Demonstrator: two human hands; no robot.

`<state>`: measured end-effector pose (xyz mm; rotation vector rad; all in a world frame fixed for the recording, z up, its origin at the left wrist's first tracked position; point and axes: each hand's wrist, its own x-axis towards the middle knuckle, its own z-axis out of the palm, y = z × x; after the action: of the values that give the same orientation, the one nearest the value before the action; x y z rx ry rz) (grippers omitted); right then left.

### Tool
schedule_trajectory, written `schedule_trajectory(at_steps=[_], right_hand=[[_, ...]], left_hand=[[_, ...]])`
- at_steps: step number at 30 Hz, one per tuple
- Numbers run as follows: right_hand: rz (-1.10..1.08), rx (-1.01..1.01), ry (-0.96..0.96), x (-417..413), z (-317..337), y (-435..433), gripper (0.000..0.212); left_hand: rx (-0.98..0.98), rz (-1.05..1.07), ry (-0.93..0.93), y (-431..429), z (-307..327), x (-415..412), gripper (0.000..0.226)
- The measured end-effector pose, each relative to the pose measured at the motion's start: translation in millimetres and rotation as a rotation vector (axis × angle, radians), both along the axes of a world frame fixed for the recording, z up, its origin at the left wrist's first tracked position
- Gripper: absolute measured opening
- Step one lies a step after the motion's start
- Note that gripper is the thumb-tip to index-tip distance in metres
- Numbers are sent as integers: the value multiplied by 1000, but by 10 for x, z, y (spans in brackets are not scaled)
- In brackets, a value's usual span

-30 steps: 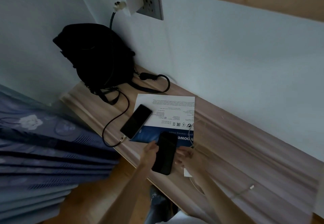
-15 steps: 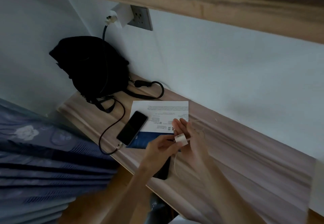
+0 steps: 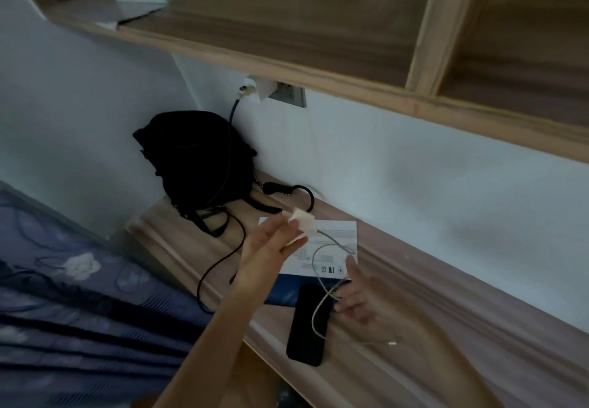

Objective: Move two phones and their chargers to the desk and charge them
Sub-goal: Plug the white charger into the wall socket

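My left hand (image 3: pixel 271 243) is raised over the desk (image 3: pixel 446 305), pinching a white charger plug (image 3: pixel 302 218). Its white cable (image 3: pixel 318 267) loops down to my right hand (image 3: pixel 355 300), which grips it just above a black phone (image 3: pixel 306 324) lying flat near the desk's front edge. The cable's free end (image 3: pixel 392 342) rests on the desk to the right. Another white charger (image 3: pixel 256 88) sits in the wall socket (image 3: pixel 290 94), and its black cable (image 3: pixel 204 277) runs down to the desk. The second phone is hidden behind my left arm.
A black backpack (image 3: pixel 194 158) leans in the desk's left corner against the wall. A white and blue booklet (image 3: pixel 338 241) lies under my hands. A wooden shelf (image 3: pixel 287 56) overhangs the socket closely. A blue patterned bedsheet (image 3: pixel 79 280) lies to the left.
My left hand has lifted the white charger plug up and toward the wall. My right hand has dropped lower along the cable. The view has tilted up to the shelf.
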<state>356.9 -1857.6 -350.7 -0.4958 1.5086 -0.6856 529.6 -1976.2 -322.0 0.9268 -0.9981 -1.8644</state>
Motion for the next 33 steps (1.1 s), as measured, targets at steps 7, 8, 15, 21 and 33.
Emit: schedule_trajectory(at_steps=[7, 8, 15, 21, 33], right_hand=[[-42, -546, 420, -40, 807, -363, 35], [-78, -630, 480, 18, 890, -487, 29], [-119, -926, 728, 300, 1151, -1332, 20], [-151, -1038, 786, 417, 1073, -1755, 32], [-456, -987, 786, 336, 907, -2413, 18]], left_hand=[[65, -93, 272, -674, 348, 99, 41], [73, -105, 271, -758, 374, 88, 41], [150, -136, 264, -1150, 504, -19, 28], [127, -138, 154, -1452, 662, -179, 27], [48, -210, 186, -1943, 648, -377, 37]])
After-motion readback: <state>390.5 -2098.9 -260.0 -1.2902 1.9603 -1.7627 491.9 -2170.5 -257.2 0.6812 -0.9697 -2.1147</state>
